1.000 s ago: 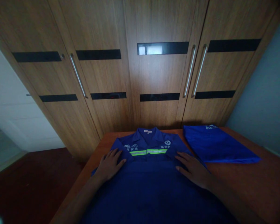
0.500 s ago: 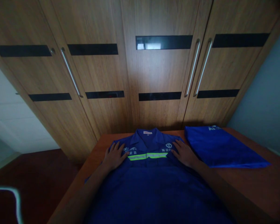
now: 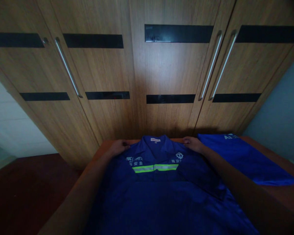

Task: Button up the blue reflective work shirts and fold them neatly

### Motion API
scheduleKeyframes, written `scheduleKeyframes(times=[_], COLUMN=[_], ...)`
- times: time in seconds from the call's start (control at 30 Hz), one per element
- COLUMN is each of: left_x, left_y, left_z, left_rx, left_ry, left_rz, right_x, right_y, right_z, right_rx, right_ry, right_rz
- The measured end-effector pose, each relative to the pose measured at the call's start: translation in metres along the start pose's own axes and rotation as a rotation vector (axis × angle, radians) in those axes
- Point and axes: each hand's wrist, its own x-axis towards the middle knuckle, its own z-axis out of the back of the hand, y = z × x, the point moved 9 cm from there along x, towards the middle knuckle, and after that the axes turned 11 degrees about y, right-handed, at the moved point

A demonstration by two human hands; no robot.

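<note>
A dark blue work jacket point(image 3: 152, 195) lies front side up on the table, its collar toward the wardrobe. White lettering and emblems mark its chest above a yellow-green and silver reflective strip point(image 3: 155, 168). My left hand point(image 3: 118, 147) is closed on the jacket's left-side shoulder edge as I see it, fingers curled and partly hidden. At the opposite shoulder, my right hand point(image 3: 193, 144) pinches the fabric. Both forearms stretch over the sides of the jacket, whose lower part runs out of view at the bottom.
A brighter blue folded bag or garment point(image 3: 242, 160) with white lettering lies to the right on the reddish-brown table point(image 3: 281, 195). Directly behind the table stands a wooden wardrobe point(image 3: 169, 71) with metal handles. Dark red floor point(image 3: 34, 186) shows at the left.
My hands have moved from lying spread on the jacket's chest up to its shoulders, and their fingers have closed on the fabric. The view has come closer to the wardrobe.
</note>
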Motion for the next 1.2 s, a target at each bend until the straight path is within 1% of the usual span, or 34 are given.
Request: scheduleKeyframes(times=[0.1, 0.17, 0.23, 0.33, 0.43, 0.5, 0.6, 0.7, 0.77, 0.8, 0.87, 0.9, 0.93, 1.0, 1.03, 1.07, 1.1, 1.13, 1.2], left_x=[0.004, 0.007, 0.009, 0.008, -0.001, -0.012, -0.035, -0.072, -0.104, -0.122, -0.159, -0.177, -0.196, -0.231, -0.247, -0.259, -0.268, -0.276, -0.286], left_y=[0.003, 0.008, 0.013, 0.015, 0.013, 0.006, -0.01, -0.029, -0.039, -0.041, -0.042, -0.04, -0.038, -0.033, -0.031, -0.028, -0.026, -0.024, -0.023], left_z=[0.0, 0.001, 0.002, 0.006, 0.015, 0.023, 0.037, 0.054, 0.062, 0.063, 0.058, 0.052, 0.043, 0.02, 0.008, -0.009, -0.029, -0.042, -0.058], left_rx=[-0.055, -0.083, -0.11, -0.154, -0.202, -0.23, -0.256, -0.277, -0.269, -0.249, -0.187, -0.148, -0.102, -0.003, 0.03, 0.07, 0.11, 0.145, 0.205], left_ry=[0.102, 0.132, 0.136, 0.079, -0.017, -0.068, -0.116, -0.168, -0.193, -0.193, -0.184, -0.175, -0.167, -0.15, -0.175, -0.145, -0.077, -0.077, -0.115], left_rz=[-0.045, -0.052, -0.055, -0.056, -0.061, -0.077, -0.112, -0.173, -0.219, -0.234, -0.249, -0.262, -0.277, -0.333, -0.366, -0.385, -0.408, -0.424, -0.447], right_x=[0.008, 0.011, 0.011, 0.006, -0.005, -0.015, -0.037, -0.072, -0.104, -0.123, -0.165, -0.187, -0.207, -0.244, -0.26, -0.274, -0.285, -0.292, -0.3], right_y=[-0.007, -0.008, -0.007, -0.005, -0.004, -0.002, 0.009, 0.025, 0.039, 0.045, 0.056, 0.059, 0.06, 0.059, 0.056, 0.053, 0.05, 0.047, 0.042], right_z=[-0.004, -0.005, -0.005, 0.001, 0.015, 0.027, 0.046, 0.066, 0.078, 0.083, 0.084, 0.081, 0.072, 0.042, 0.025, 0.006, -0.012, -0.03, -0.054], right_rx=[0.077, 0.127, 0.174, 0.245, 0.307, 0.345, 0.393, 0.42, 0.416, 0.399, 0.325, 0.277, 0.226, 0.124, 0.069, 0.01, -0.05, -0.102, -0.167], right_ry=[0.069, 0.105, 0.126, 0.102, 0.004, -0.065, -0.147, -0.203, -0.229, -0.241, -0.259, -0.272, -0.269, -0.224, -0.219, -0.212, -0.206, -0.18, -0.155], right_rz=[-0.013, -0.006, 0.007, 0.034, 0.056, 0.077, 0.13, 0.187, 0.234, 0.257, 0.289, 0.302, 0.314, 0.333, 0.337, 0.34, 0.34, 0.331, 0.302])
